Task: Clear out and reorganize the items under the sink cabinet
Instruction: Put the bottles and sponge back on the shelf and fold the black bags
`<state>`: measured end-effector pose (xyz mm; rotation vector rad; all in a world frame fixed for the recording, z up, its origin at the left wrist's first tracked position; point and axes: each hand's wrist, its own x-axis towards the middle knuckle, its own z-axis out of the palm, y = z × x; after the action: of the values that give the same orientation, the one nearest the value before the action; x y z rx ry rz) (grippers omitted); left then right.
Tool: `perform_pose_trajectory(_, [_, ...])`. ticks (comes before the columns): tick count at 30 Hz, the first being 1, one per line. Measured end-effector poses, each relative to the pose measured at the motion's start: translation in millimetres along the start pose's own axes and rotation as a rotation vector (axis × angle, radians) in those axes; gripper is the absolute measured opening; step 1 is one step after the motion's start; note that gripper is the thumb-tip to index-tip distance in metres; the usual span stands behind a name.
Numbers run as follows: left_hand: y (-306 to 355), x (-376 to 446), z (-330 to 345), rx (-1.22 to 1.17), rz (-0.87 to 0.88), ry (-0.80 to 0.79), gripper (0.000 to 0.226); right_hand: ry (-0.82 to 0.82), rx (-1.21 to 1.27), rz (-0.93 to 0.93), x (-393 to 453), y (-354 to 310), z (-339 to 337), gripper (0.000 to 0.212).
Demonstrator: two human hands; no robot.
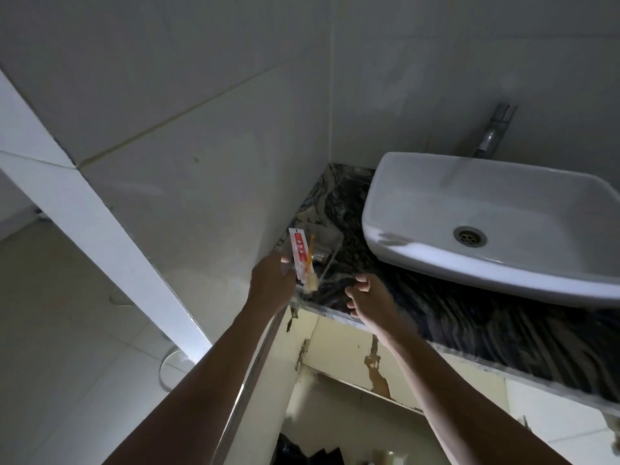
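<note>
My left hand (271, 284) holds a red and white toothpaste tube (299, 253) upright over the left end of the dark marble counter (469, 317). A yellow toothbrush (310, 263) stands against the tube, its bristle end down near my fingers. My right hand (367, 298) hovers over the counter's front edge with fingers curled; I cannot make out anything in it. A clear container (330, 245) sits on the counter just behind the tube. Below, the cabinet opening (335, 444) shows dark items.
A white basin (419, 260) with a metal drain (469, 235) sits on the counter at right, a metal tap (493, 132) behind it. Tiled walls close the left and back. The cabinet front (342, 350) has peeling paint.
</note>
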<state>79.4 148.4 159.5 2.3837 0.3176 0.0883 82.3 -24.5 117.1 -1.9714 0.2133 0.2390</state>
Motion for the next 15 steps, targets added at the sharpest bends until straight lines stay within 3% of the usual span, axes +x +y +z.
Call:
perform_pose_trajectory(6, [11.4, -63.5, 36.9, 0.034, 0.108, -0.226, 0.022, 0.019, -0.186, -0.046, -58.5, 70.5, -43.9, 0.035])
perform_pose_trajectory(12, [5.7, -173.6, 89.9, -0.010, -0.142, -0.548, 0.021, -0.062, -0.147, 0.170, -135.4, 166.1, -77.6, 0.034])
perform_pose_trajectory(15, [-14.1, -222.7, 114.1, 0.083, -0.211, -0.618, 0.026, -0.137, -0.153, 0.321, -176.2, 210.7, -87.3, 0.033])
